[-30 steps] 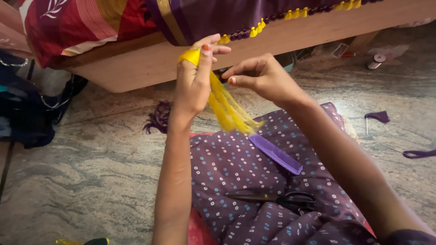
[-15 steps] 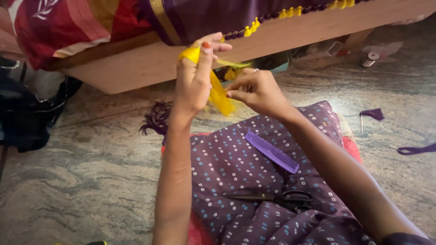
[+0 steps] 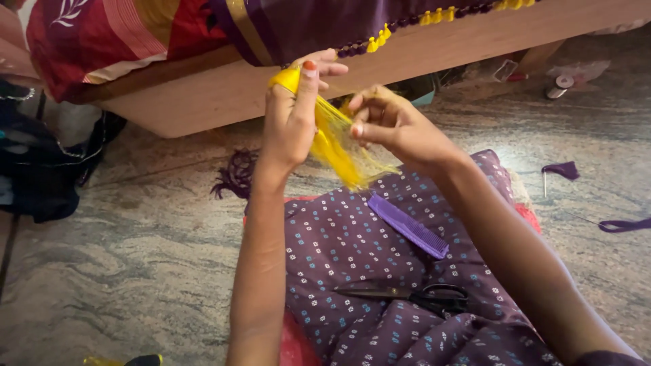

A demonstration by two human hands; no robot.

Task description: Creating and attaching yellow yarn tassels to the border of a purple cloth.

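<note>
My left hand (image 3: 293, 112) is raised and grips the top of a yellow thread tassel (image 3: 336, 146), whose strands hang down and fan out. My right hand (image 3: 386, 122) pinches a few of those strands beside the left hand. Below them, on the purple dotted cloth (image 3: 352, 271) over my lap, lie a purple comb (image 3: 408, 225) and black scissors (image 3: 413, 295).
A wooden bed edge (image 3: 203, 102) runs across the top, draped with a red and purple cloth with yellow tassels (image 3: 407, 24). A purple thread bundle (image 3: 236, 175) lies on the stone floor. Purple scraps (image 3: 563, 169) and a small spool (image 3: 560, 86) are at right. A dark bag (image 3: 41, 169) sits at left.
My right hand moved in from the tassel's side to just beside the left hand and now pinches strands. The left hand has kept its hold.
</note>
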